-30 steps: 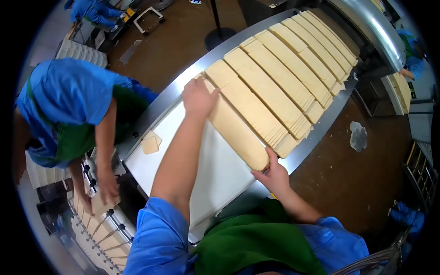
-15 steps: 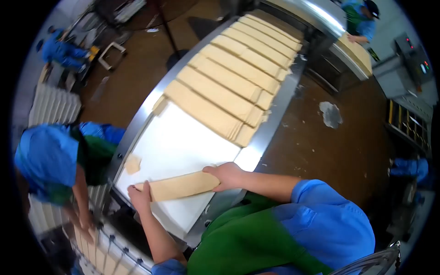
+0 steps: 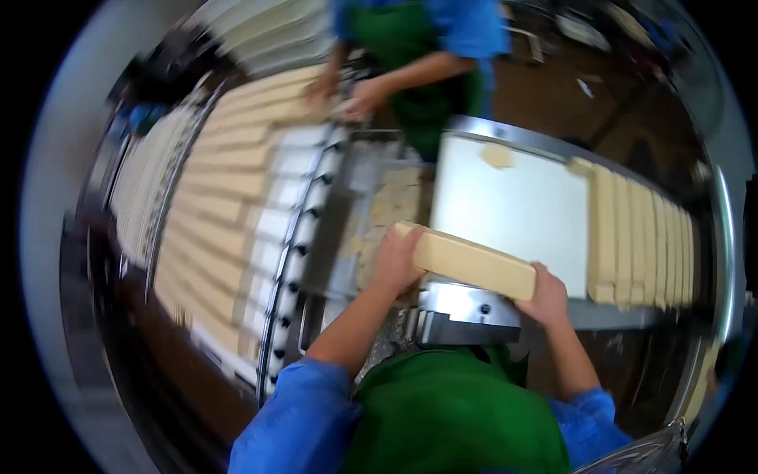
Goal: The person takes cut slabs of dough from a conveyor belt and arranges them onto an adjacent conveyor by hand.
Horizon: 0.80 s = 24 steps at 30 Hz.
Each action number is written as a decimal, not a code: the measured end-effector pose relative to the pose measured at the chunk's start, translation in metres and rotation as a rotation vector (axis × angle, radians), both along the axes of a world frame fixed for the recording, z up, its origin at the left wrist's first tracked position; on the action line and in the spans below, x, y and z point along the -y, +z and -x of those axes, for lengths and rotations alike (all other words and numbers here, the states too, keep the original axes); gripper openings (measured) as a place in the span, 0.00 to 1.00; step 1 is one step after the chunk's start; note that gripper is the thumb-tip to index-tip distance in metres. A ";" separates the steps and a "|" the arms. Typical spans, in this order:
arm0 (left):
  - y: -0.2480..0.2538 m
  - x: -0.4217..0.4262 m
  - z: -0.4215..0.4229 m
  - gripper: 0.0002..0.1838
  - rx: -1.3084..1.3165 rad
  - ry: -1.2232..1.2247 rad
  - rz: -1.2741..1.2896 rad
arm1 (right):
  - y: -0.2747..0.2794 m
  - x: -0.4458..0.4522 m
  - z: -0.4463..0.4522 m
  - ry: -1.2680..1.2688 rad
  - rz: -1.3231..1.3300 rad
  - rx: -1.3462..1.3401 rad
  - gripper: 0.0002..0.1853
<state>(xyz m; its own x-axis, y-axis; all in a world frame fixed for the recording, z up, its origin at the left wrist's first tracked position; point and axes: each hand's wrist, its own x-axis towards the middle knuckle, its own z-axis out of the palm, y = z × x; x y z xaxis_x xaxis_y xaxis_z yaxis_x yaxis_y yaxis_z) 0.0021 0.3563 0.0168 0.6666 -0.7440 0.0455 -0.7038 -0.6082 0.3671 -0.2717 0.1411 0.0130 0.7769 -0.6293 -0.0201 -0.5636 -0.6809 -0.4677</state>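
Observation:
A long pale-yellow stack of thin dough-like sheets (image 3: 475, 262) is held between my two hands, near the front edge of the white belt (image 3: 513, 209). My left hand (image 3: 399, 257) grips its left end, and my right hand (image 3: 545, 295) grips its right end. The stack is raised and slightly tilted, lower on the right. Rows of similar stacks (image 3: 632, 237) lie on the right part of the belt. A small loose piece (image 3: 497, 156) rests near the belt's far left corner.
On the left, a second conveyor (image 3: 260, 261) carries rows of pale strips (image 3: 207, 225) beside a rail with black knobs (image 3: 296, 249). A co-worker in a green apron (image 3: 395, 35) reaches over its far end. A tray of scraps (image 3: 395, 193) sits between the conveyors.
My view has swung left toward the second conveyor. Both hands have taken the stack off the row and carried it past the belt's left end, still gripping both ends.

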 end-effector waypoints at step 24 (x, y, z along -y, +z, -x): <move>0.055 -0.716 -0.148 0.47 -0.486 0.718 -0.099 | 0.052 -0.600 -0.220 0.887 -0.894 -0.372 0.41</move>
<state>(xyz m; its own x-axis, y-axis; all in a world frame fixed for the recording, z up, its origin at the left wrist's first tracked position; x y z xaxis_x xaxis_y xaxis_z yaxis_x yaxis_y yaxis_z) 0.1505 1.0728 0.0716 0.9047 -0.1220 -0.4081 0.0826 -0.8898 0.4489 -0.0514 0.7414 0.0646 0.7747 0.4314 -0.4624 -0.2797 -0.4220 -0.8623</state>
